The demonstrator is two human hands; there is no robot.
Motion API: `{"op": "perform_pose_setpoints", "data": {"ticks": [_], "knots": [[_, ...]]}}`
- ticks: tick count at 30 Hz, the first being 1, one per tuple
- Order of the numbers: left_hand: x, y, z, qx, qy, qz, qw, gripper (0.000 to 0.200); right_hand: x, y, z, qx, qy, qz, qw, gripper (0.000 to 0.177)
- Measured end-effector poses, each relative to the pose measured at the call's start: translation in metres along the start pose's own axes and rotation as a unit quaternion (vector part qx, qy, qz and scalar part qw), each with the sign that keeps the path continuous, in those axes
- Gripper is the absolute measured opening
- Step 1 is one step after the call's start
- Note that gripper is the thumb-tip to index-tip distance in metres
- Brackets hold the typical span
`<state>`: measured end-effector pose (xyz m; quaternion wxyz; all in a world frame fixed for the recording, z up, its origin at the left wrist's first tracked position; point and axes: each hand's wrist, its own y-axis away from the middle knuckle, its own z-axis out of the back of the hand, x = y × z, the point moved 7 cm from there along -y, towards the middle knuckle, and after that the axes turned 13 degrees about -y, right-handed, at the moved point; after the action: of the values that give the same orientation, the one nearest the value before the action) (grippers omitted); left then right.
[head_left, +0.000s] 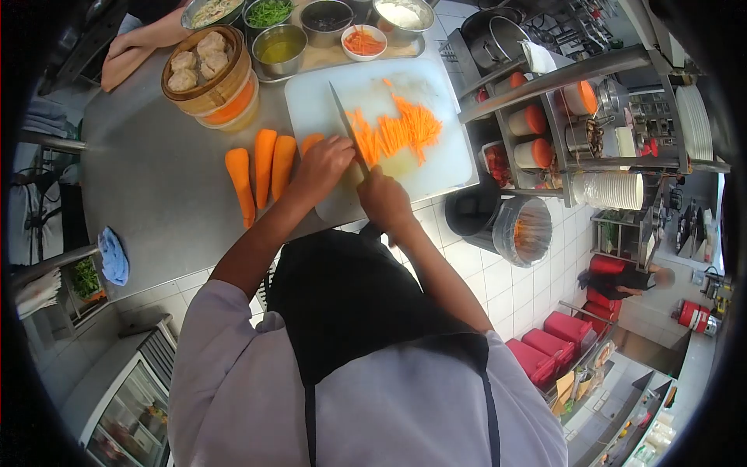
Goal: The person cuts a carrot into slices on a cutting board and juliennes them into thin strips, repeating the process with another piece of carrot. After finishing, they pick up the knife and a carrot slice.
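On the cutting board, the right hand, clenched on the knife, seems mid-slice, carrot strips at its one o'clock, left hand pinning a carrot at ten o'clock; the next cut needs tucked fingertips.

No readable text, label or number anywhere; distant shelf containers perhaps labelled, too blurred.

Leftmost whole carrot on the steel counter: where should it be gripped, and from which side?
Likely grip the leftmost carrot across its thick middle, from above on its open side: it lies flat, tapering toward the person, and other carrots crowd its far side.
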<state>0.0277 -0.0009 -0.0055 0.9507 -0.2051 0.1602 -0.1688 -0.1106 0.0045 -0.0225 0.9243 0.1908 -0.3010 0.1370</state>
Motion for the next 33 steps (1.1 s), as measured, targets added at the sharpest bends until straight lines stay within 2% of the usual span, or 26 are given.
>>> {"op": "perform_pose_setpoints", "data": {"ticks": [2,8,14,17,20,25,29,33], "knots": [[-0.001,0.001,0.001,0.01,0.002,-0.001,1.0,0.008,-0.007,-0.011,-0.009,-0.037,-0.035,0.01,0.999,0.029],[0.001,0.0,0.002,-0.009,0.008,-0.004,1.0,0.009,0.002,-0.017,0.013,0.019,-0.011,0.023,0.999,0.027],[-0.004,0.001,0.006,-0.017,-0.001,-0.001,1.0,0.012,-0.003,0.002,0.016,-0.011,0.003,0.022,1.0,0.024],[-0.006,0.001,0.003,-0.013,-0.004,-0.016,1.0,0.01,-0.017,0.007,0.015,-0.064,-0.016,0.047,0.997,0.023],[-0.004,0.004,-0.003,-0.02,-0.007,-0.026,0.999,0.005,-0.017,0.014,0.026,-0.106,-0.004,0.02,0.994,0.022],[-0.002,0.005,0.001,-0.023,-0.022,0.014,0.999,0.009,-0.01,0.023,0.028,-0.088,-0.024,0.035,0.995,0.022],[-0.001,0.005,-0.001,-0.031,-0.032,0.015,0.999,0.006,-0.006,0.026,0.021,-0.057,-0.019,0.022,0.998,0.022],[-0.002,0.002,0.01,-0.027,-0.033,0.024,0.999,0.005,-0.007,0.027,0.01,-0.041,-0.046,0.048,0.997,0.023]]}}
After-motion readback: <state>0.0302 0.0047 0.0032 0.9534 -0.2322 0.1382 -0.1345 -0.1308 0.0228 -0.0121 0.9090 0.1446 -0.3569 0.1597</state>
